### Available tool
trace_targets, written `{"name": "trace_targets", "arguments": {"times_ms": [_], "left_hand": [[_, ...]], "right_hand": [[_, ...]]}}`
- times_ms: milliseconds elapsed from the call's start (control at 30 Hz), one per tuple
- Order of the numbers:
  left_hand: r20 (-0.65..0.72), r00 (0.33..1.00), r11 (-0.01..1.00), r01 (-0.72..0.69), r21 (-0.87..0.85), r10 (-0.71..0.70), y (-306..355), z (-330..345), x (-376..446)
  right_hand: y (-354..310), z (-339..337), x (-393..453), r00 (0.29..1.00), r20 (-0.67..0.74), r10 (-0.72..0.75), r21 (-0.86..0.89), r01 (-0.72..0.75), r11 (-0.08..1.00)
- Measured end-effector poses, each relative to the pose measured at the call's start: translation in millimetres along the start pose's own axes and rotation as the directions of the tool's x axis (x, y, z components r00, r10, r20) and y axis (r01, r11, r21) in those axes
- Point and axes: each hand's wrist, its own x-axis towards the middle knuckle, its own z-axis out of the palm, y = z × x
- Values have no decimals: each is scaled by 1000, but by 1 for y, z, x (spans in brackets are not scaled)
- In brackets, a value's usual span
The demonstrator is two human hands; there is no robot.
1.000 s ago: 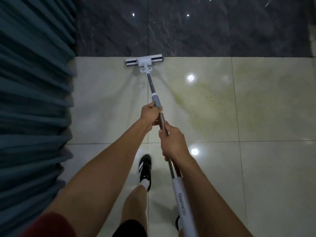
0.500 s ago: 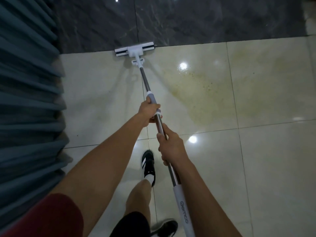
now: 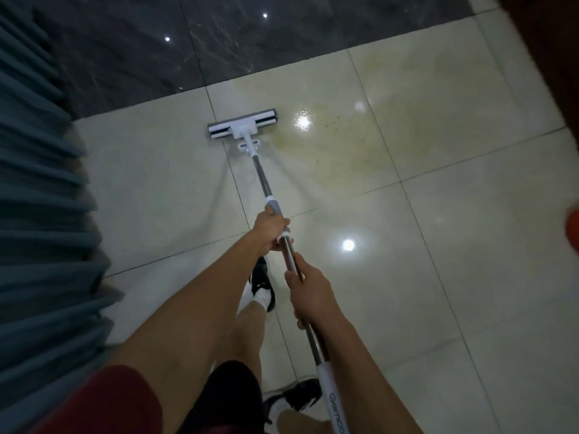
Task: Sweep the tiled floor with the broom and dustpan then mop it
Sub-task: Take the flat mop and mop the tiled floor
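Observation:
A flat mop with a white-and-grey head (image 3: 242, 124) lies on the cream tiled floor (image 3: 454, 245), a short way in front of the dark tile band. Its metal pole (image 3: 262, 180) runs back toward me. My left hand (image 3: 270, 227) grips the pole at the grey collar. My right hand (image 3: 308, 289) grips it lower, above the white handle sleeve (image 3: 332, 396). A yellowish wet stain (image 3: 360, 142) spreads on the tiles just right of the mop head. No broom or dustpan is in view.
A teal pleated curtain (image 3: 40, 214) hangs along the left side. Dark marble tiles (image 3: 219, 42) border the far edge. My legs and black-and-white shoes (image 3: 261, 283) stand beneath the pole. A dark brown edge (image 3: 551, 57) and something orange (image 3: 573, 227) sit at the right.
The mop head has been drawn back from the dark tile border toward me and slightly right. The view has tilted, and both hands keep their grip on the pole.

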Motion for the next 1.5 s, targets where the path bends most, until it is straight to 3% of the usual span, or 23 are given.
{"name": "trace_targets", "arguments": {"times_ms": [367, 500, 633, 967, 1500], "left_hand": [[110, 994, 998, 15, 61, -21, -162, 101, -95], [96, 995, 998, 5, 61, -11, -186, 116, -105], [59, 998, 994, -30, 105, 24, -176, 121, -94], [77, 995, 997, -69, 34, 67, -65, 103, -27], [14, 987, 987, -161, -21, 161, 262, 50, 140]], "right_hand": [[161, -10, -140, 993, -72, 90, 128, -81, 989], [184, -10, -161, 993, -86, 77, 147, -64, 987], [181, -16, -139, 994, -111, 14, 40, -10, 999], [100, -40, -29, 993, -117, -13, 31, 17, 999], [-167, -115, 235, 997, -80, 7, 96, 1, 995]]}}
